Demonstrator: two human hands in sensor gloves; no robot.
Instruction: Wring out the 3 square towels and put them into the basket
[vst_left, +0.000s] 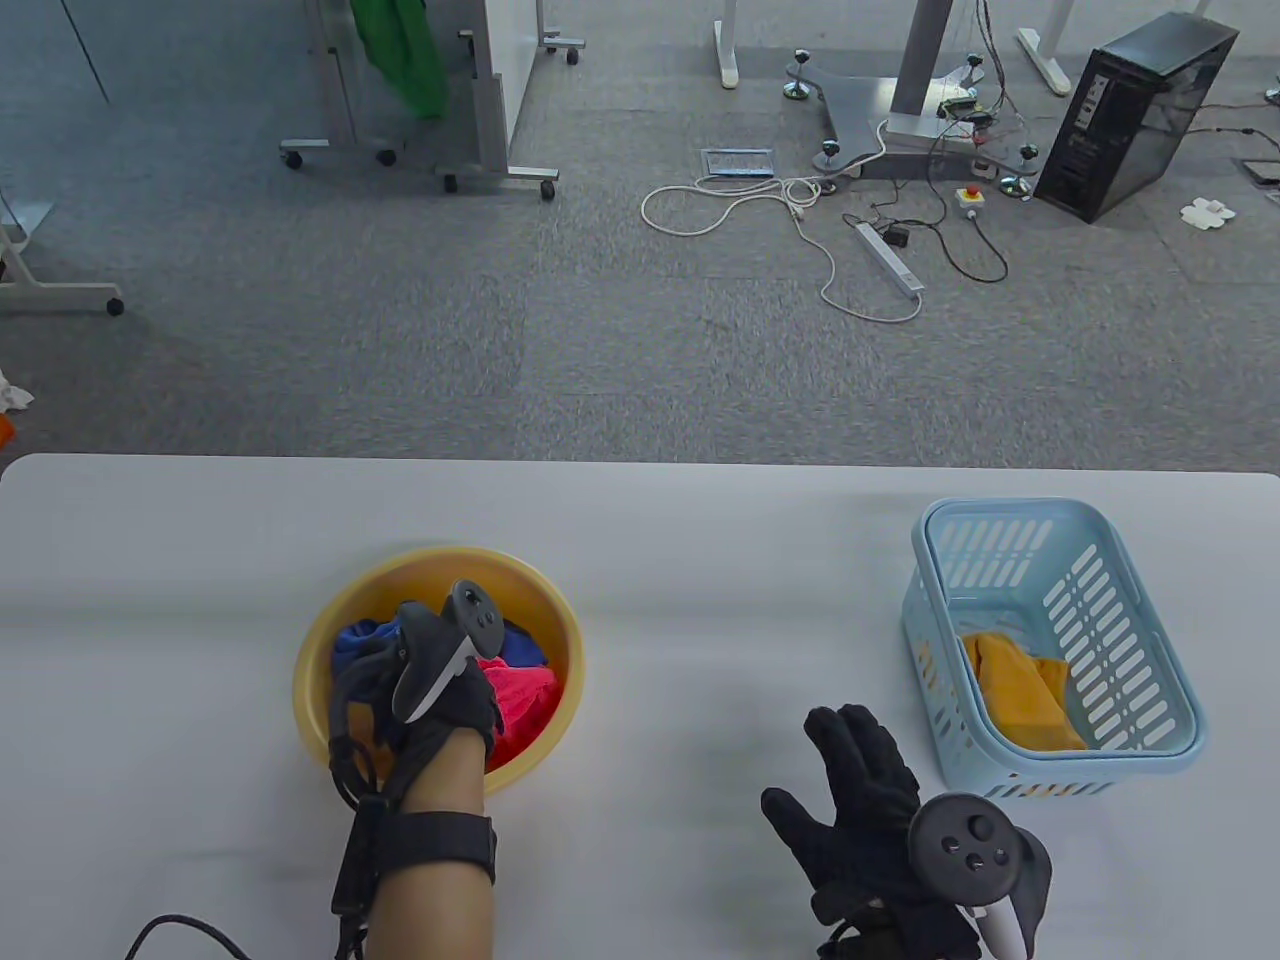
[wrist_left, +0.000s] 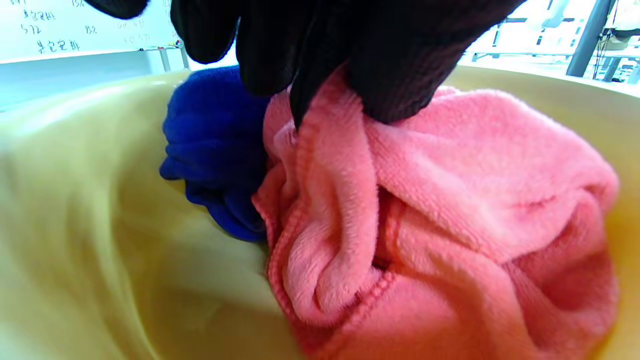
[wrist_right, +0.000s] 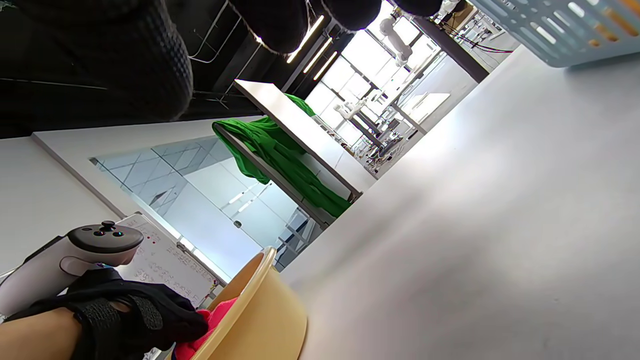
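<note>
Table: white, rounded far corners, carrying every item below.

Basket: pale blue plastic, slotted walls, standing near the table's right edge, roughly midway between its far and near edges. Its underside and wall also show at the top right corner of the right wrist view.

Basin: round, yellow, left of the table's centre and close to the near edge, well apart from the basket. Its wall fills the left wrist view; its rim shows in the right wrist view.

Left hand: black glove, tracker on its back, reaching down into the basin. Its fingers are curled and pinch a fold of the pink towel.

Right hand: black glove, tracker on its back, over bare table between basin and basket, near the front edge. Fingers spread and straight, holding nothing; whether the palm touches the table cannot be told.

Pink towel: crumpled in the right half of the basin, gripped at its top by the left hand; seen from above as a red-pink heap.

Orange towel: bunched on the basket floor, toward its near end.

Blue towel: bunched in the basin, touching the pink towel, toward the basin's far side.
</note>
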